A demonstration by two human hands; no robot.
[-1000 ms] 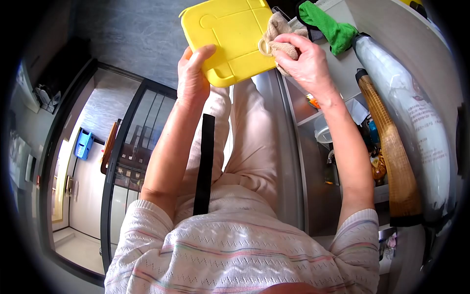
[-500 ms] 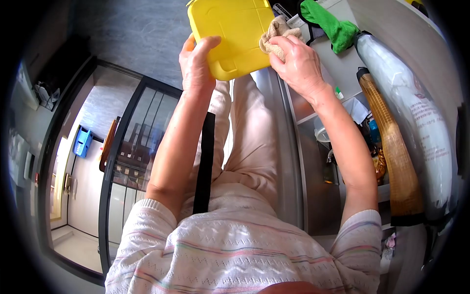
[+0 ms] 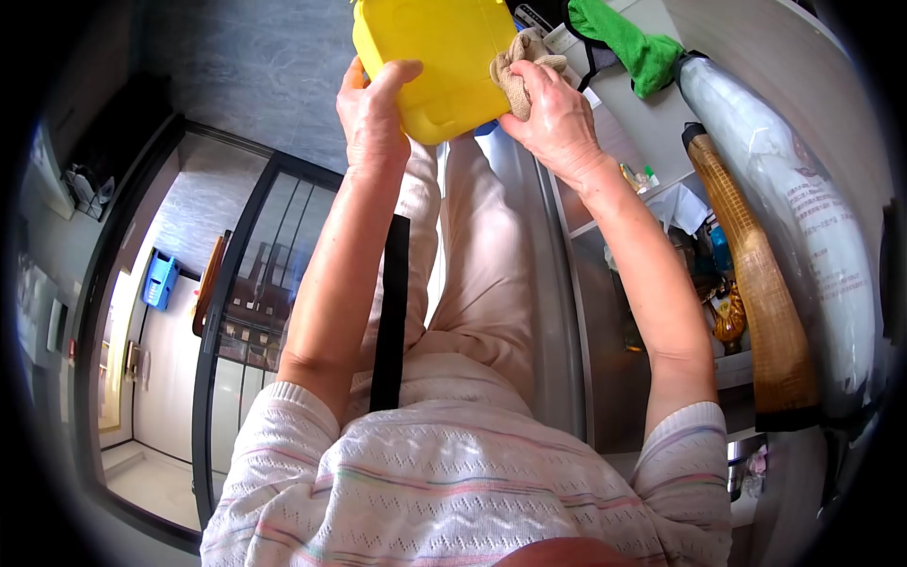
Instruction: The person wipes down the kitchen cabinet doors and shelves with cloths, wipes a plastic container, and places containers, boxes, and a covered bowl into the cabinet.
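Sitting slightly higher in view than half a second ago, the yellow case [image 3: 444, 71] is gripped along its left side by the left hand [image 3: 376, 118]; the right hand [image 3: 557, 118] clutches a beige cloth [image 3: 516, 83] at the case's right edge, shifted along with it; cloth work there seems still under way.

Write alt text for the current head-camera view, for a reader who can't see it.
A person's left hand grips a yellow, round-cornered, plastic-looking object while the right hand holds a bunched beige fabric cloth at its opposite edge. On the picture's right are an elongated, fuzzy green cloth and a long brown, grid-patterned object.
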